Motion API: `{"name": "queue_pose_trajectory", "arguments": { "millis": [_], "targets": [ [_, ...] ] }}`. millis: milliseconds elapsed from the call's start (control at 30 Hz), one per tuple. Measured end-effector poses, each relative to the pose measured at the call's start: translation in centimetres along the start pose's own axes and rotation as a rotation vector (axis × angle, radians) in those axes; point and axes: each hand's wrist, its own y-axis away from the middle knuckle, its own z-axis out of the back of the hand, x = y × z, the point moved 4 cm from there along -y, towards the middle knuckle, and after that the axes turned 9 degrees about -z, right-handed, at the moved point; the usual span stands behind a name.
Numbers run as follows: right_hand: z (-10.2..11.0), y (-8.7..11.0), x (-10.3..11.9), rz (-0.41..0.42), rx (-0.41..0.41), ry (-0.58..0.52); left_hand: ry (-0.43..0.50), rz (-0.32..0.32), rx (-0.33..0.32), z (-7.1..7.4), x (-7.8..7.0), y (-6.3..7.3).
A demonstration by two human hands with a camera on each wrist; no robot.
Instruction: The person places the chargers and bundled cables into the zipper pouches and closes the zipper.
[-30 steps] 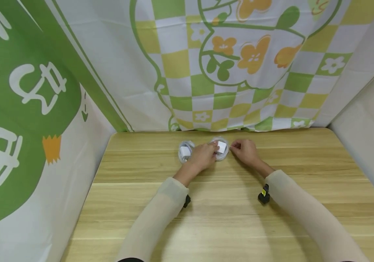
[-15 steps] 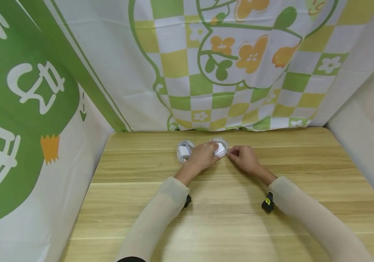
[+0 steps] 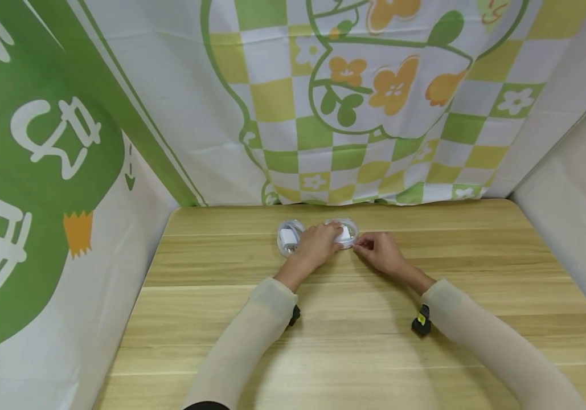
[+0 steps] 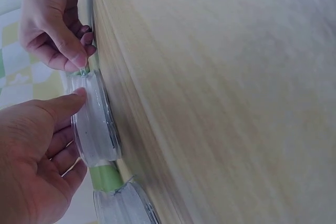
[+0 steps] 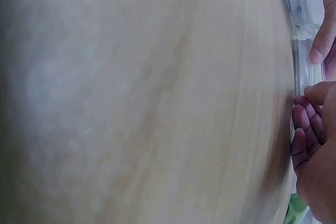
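Observation:
Two round clear plastic cases lie side by side near the table's back edge, each with a white charger plug and coiled white cable inside. My left hand (image 3: 315, 247) grips the right-hand case (image 3: 347, 233), its thumb (image 4: 68, 104) on the near side and the other fingers behind. At that case's right edge, my right hand (image 3: 384, 253) pinches a small clear tab (image 4: 84, 71) between thumb and forefinger. The left-hand case (image 3: 288, 236) sits just beside my left hand, partly hidden by it in the head view.
The wooden table (image 3: 344, 341) reaches back to a hanging cloth (image 3: 323, 142) with green and yellow checks. A green and white cloth (image 3: 31, 188) hangs along the left side, and a pale wall (image 3: 574, 216) stands on the right.
My right hand has shifted slightly left and nearer, following the edge of the right-hand case. That case has turned or tilted a little under my left hand, which stays about where it was.

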Motion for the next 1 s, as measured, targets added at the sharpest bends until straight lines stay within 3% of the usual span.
{"name": "queue_pose_trajectory", "arguments": {
  "millis": [667, 1000],
  "targets": [
    [0.5, 0.0, -0.4, -0.009, 0.029, 0.037, 0.088, 0.012, -0.051, 0.0, 0.5, 0.2],
    [1.2, -0.5, -1.0, -0.005, 0.002, 0.032, 0.127, 0.015, -0.101, 0.0, 0.6, 0.1]
  ]
}}
